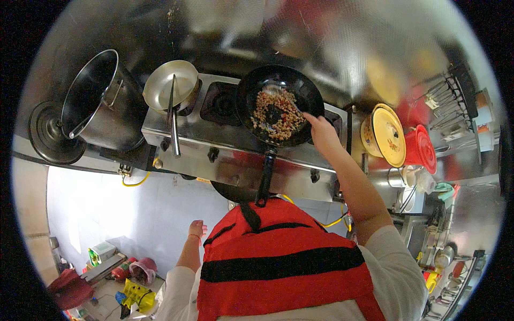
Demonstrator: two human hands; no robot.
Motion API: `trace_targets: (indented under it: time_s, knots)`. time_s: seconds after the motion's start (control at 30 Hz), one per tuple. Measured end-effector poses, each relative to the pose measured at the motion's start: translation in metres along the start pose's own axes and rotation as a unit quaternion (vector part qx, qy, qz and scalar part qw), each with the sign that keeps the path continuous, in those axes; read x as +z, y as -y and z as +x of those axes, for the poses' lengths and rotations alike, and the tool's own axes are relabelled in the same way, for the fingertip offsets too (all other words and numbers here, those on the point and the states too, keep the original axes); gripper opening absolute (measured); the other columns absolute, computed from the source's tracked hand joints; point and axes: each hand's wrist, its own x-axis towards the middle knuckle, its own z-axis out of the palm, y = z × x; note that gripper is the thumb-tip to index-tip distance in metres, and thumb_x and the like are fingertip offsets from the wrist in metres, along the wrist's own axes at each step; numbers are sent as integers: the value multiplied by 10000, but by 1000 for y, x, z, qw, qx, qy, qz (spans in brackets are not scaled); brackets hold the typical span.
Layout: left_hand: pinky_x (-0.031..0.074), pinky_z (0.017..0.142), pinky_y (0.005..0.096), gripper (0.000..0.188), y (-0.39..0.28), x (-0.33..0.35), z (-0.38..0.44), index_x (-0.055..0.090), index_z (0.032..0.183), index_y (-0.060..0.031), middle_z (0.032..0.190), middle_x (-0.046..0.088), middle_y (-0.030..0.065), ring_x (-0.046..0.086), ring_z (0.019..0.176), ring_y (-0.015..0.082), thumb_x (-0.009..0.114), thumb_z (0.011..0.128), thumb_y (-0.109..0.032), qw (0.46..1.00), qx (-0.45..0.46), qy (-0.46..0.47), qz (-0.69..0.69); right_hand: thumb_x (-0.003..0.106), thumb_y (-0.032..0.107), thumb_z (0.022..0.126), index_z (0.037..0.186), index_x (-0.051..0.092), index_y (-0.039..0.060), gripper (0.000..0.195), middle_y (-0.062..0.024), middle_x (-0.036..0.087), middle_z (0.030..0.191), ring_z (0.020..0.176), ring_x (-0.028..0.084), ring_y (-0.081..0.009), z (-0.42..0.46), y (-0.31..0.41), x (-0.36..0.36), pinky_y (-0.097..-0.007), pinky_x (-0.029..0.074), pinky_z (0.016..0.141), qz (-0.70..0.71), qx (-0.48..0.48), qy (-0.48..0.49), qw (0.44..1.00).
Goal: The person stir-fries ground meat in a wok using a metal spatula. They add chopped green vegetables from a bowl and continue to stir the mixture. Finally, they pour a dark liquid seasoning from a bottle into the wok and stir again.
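My right hand [322, 130] grips the handle of a spoon or spatula [296, 106], whose head is partly buried in food. The food is a loose heap of small brown pieces [286, 129], possibly minced meat, with a few red bits. It lies in a black wok [251, 82] on the right part of a steel gas stove [188, 134]. The wok's black handle [266, 176] points towards my red apron [281, 295]. My left hand [196, 228] hangs low beside the apron, away from the stove, with nothing visible in it and its fingers loosely apart.
On the stove's left stands a pale metal pan [154, 94] with a long handle. Farther left are a tall steel stockpot [116, 128] and a dark lid [56, 132]. At right are a yellow enamel pot [387, 136] and a red lidded bucket [426, 148]. Yellow gas hoses [138, 183] run below.
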Motion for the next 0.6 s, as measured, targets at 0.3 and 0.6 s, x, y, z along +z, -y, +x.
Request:
trace_targets:
  time_s: [0.3,0.6]
  knots:
    - [456,529,298,311,5,10,-7,503,1092,-60,835,621,83,573,659,166,499,866,-273,1000,-12,-17,-13,463,-7,797,1285,447,215,535,-193,496,916,828,553,-379,-48,-20,-46,-444,456,706,-52,-42,84,994]
    - [472,551,310,312,19,17,-17,512,1093,-64,852,629,86,586,685,169,507,862,-273,999,-18,-24,14,475,9,798,1268,447,150,492,-204,548,952,838,571,-390,-90,-26,-27,-463,472,719,-67,1,100,993]
